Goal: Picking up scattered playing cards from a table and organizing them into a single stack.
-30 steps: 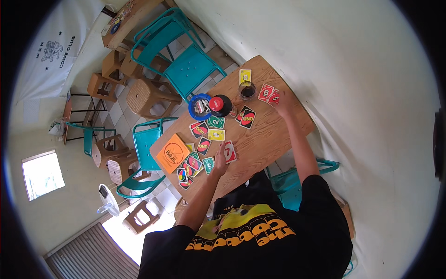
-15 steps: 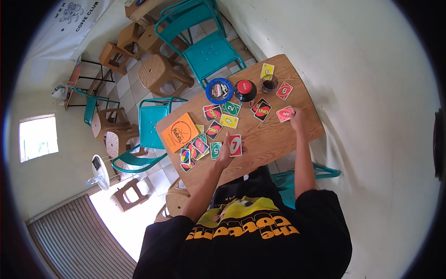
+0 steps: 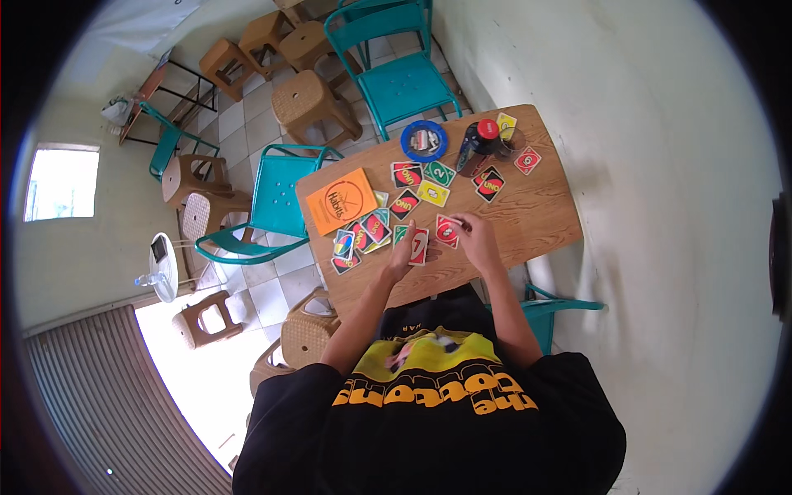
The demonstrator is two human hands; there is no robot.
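My left hand (image 3: 402,255) is closed on a red playing card (image 3: 419,248), face up, over the near edge of the wooden table (image 3: 528,219). Whether more cards lie beneath it cannot be told. Just to its right, my right hand (image 3: 481,242) pinches another red playing card (image 3: 447,231) by its right side. A green card (image 3: 401,233) is partly hidden behind my left hand. Beyond the hands lie a yellow card (image 3: 433,193), a green card (image 3: 439,172) and several dark-backed cards (image 3: 404,204).
An orange book (image 3: 341,202) and a spread of overlapping cards (image 3: 360,237) occupy the table's left end. At the far side stand a blue ashtray (image 3: 424,141), a dark bottle (image 3: 473,151) with a red cap and a glass (image 3: 511,144). Teal chairs (image 3: 285,194) surround the table.
My right hand has moved left with its red card, bringing it close beside my left hand. My left hand still holds its red card. The whole view has shifted a little.
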